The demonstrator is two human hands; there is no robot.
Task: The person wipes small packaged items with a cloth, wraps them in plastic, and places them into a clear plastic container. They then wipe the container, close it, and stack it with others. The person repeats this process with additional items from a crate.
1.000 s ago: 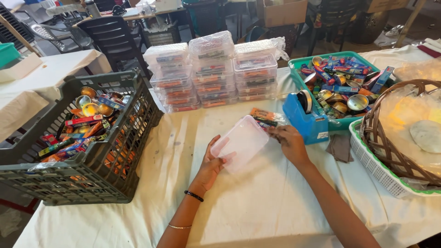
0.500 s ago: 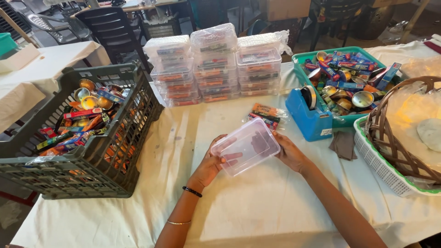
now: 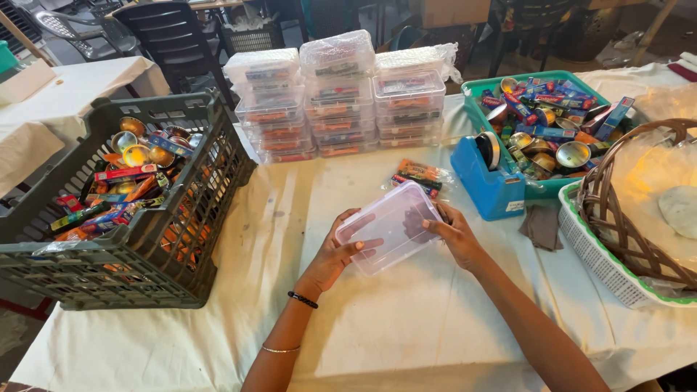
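Both hands hold a clear plastic box (image 3: 396, 225) just above the cloth-covered desk (image 3: 406, 334): the left hand (image 3: 341, 250) has its fingers clamped on the near left end, the right hand (image 3: 454, 236) grips the right end. Small wrapped packets (image 3: 420, 176) lie just beyond it, between a grey crate (image 3: 181, 239) and a blue tub (image 3: 494, 190).
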